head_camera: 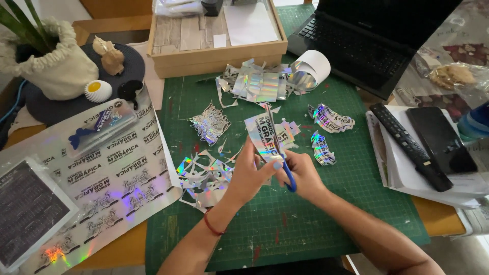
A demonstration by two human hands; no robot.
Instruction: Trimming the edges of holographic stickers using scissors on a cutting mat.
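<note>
Cutting step in hand, by the look of it: left hand is gripping a holographic sticker strip upright over the green mat, grip clenched on its lower edge. Right hand is grasping blue-handled scissors, blades running up into the strip. Next move likely calls for steady strip tension and blades tracking the print edge. Cut stickers and scraps are lying on the mat around the hands. Left of the mat: uncut sheet. Behind it: wooden tray, laptop. Right of it: remote, phone.
</note>
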